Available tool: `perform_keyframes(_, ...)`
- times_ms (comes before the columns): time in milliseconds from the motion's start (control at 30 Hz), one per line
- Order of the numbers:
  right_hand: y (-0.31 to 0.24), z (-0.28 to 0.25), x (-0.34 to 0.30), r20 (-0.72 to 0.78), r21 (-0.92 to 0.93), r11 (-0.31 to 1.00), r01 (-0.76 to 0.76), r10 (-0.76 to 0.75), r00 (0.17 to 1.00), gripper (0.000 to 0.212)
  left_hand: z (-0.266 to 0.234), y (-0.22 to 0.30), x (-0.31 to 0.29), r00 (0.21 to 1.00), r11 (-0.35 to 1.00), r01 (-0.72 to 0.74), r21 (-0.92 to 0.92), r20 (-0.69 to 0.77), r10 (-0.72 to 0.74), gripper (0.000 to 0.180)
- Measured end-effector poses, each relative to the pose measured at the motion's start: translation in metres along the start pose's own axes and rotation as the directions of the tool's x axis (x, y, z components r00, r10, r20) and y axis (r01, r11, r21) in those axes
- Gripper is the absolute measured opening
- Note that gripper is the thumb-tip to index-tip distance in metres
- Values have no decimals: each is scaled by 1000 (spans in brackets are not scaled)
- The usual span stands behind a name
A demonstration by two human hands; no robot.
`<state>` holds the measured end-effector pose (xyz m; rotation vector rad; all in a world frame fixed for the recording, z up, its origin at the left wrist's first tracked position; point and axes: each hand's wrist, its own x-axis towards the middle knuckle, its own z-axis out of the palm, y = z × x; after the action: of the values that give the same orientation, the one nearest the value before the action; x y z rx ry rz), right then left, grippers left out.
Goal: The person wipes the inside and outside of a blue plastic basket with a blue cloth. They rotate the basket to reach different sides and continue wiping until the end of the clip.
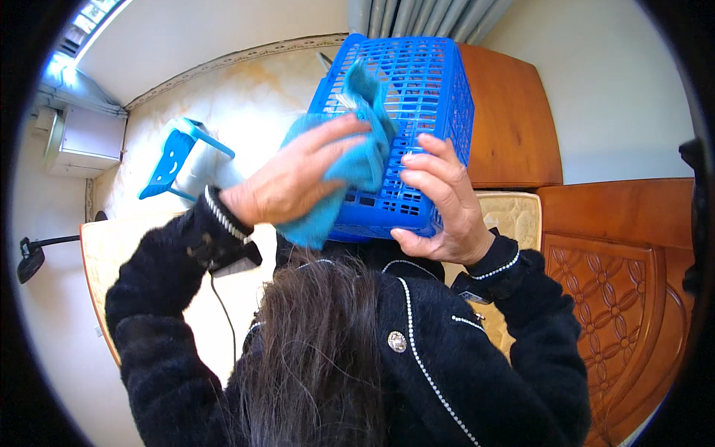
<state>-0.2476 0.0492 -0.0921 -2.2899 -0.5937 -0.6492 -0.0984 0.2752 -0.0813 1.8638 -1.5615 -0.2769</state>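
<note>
A blue plastic basket [406, 56] with a lattice of slots is held up in front of my chest, tilted. My left hand [305, 167] presses a light blue cloth [365, 153] against the basket's near left part, its fingers bent over the fabric. Part of the cloth stands up in a fold and a corner hangs below the hand. My right hand [443, 197] grips the basket's near right corner, fingers on the slotted face and thumb at the lower edge.
A blue and white stool [175, 160] with a smiling face stands on the floor to the left. Right of the basket is a brown wooden surface [510, 119], with a carved wooden panel [599, 305] nearer. A white cabinet [86, 141] is at the far left, grey curtains [424, 16] at the back.
</note>
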Motion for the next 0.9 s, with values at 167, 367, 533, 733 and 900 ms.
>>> perform_keyframes(167,-3,-2,-1,25,24,999,-35,34,999,63,-13,-63,47,982,878,-176,445,19,187,49)
perform_keyframes(367,10,-6,0,53,51,998,-48,45,998,67,-9,-49,82,993,961,71,269,-115,-41,46)
perform_keyframes(533,27,-16,-5,14,88,996,-5,4,1000,68,-9,2,41,991,981,-73,-177,100,92,63)
perform_keyframes(733,32,-12,-7,5,133,991,-2,1,1000,66,-28,-16,68,879,880,-439,180,287,380,48)
perform_keyframes(900,35,-8,-20,32,161,987,-18,13,999,64,-12,-52,81,945,896,-294,333,241,221,58)
